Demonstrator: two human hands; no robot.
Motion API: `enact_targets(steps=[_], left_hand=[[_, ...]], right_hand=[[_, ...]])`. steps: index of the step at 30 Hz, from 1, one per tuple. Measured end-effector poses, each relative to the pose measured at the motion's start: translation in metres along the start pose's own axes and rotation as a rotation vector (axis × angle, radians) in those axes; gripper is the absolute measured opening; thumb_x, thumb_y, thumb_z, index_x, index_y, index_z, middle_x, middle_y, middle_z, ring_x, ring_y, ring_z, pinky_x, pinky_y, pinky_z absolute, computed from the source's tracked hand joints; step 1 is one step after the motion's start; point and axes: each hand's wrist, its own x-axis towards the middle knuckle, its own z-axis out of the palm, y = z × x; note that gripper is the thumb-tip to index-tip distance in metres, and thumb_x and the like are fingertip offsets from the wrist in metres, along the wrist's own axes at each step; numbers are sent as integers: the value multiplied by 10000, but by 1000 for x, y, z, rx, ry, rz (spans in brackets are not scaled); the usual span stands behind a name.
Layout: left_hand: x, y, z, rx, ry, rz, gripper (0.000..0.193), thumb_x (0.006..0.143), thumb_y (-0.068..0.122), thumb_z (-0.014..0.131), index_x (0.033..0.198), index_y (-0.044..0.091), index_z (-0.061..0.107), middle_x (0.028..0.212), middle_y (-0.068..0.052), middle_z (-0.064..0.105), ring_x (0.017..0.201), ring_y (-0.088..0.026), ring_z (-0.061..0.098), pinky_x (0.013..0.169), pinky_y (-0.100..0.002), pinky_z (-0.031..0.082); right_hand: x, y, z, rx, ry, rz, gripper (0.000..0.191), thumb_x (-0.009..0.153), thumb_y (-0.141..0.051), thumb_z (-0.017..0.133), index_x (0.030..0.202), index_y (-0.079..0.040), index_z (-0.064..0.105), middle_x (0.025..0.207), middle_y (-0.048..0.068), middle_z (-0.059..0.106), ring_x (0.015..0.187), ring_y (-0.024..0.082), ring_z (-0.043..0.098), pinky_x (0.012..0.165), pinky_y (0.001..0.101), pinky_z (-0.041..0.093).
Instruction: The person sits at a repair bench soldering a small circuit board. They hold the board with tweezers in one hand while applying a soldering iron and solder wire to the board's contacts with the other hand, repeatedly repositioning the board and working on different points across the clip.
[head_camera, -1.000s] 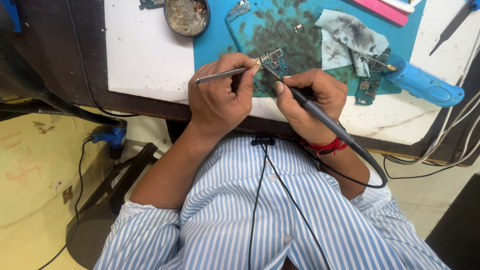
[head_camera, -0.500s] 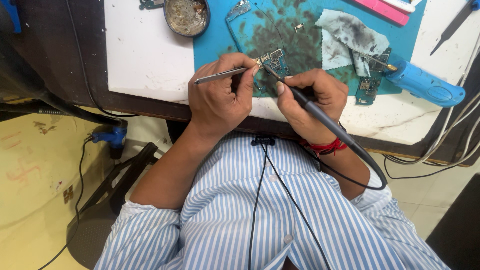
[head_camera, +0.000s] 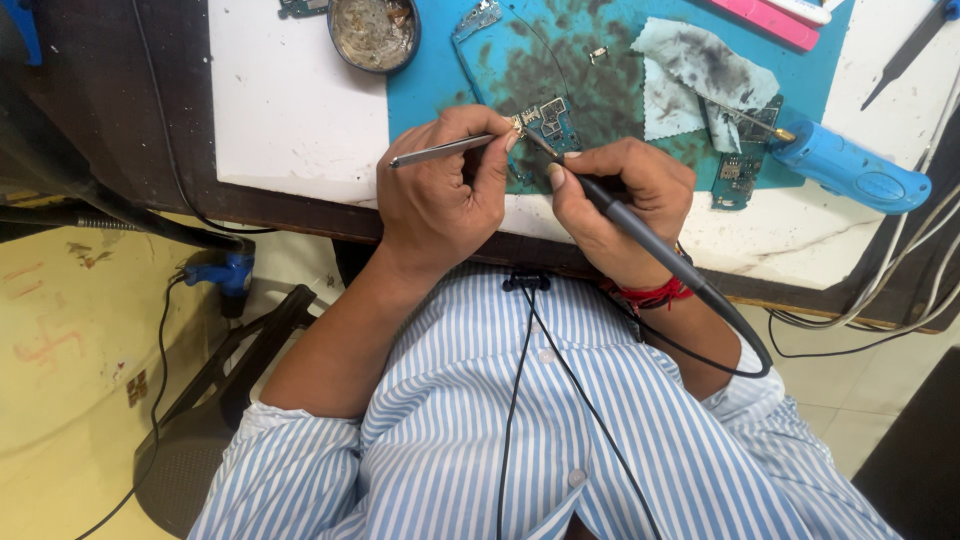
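Two tools meet on the small circuit board (head_camera: 548, 122) at the blue mat's near edge: left hand (head_camera: 440, 195) fingers pinching tweezers (head_camera: 440, 150), right hand (head_camera: 615, 195) gripping soldering iron (head_camera: 640, 232) w/ tip there, so we'd brace wrists & touch briefly.

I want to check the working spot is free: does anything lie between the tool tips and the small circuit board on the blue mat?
Nothing visible does. The thin metal tweezers in the left hand and the black corded soldering iron in the right hand both meet the small blue-green circuit board directly.
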Motion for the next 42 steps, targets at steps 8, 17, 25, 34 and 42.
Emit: enact_targets(steps=[8,17,25,34,42], left_hand=[[0,-1,0,-13,-10,-7,105,1012,84,743,1044,67,645,873,-38,717,703,-182,673,650,-336,491],[-1,1,-1,-19,-7,-9,105,1013,80,743,1044,70,643,873,-42,717,709,-187,677,657,-337,497],[-1,1,-2,-18,-6,-9,109,1012,78,745,1042,70,640,861,-42,714,705,-190,677,652,-341,492],[-1,0,-1,-14,-12,-17,115,1000,69,749,1043,68,642,841,-41,717,690,-183,681,636,-340,490],[-3,-3,-1,-219,57,-130,114,1037,72,720,1101,30,635,995,-94,752,833,-167,743,741,-280,579]], right_hand=[[-1,1,1,19,1,4,130,954,10,823,1000,18,702,833,65,700,648,57,618,550,190,436],[-1,0,2,6,8,-3,134,948,9,827,994,17,701,828,69,696,665,66,616,556,194,440],[-1,0,3,-29,5,-43,133,945,8,829,1003,11,709,844,76,702,651,73,628,576,203,451],[-8,1,2,85,92,36,154,969,-11,810,1072,-4,696,827,67,724,647,88,601,545,203,430],[10,-10,10,-332,63,-188,487,971,-240,860,1337,-38,611,1130,130,709,970,279,656,863,384,522]])
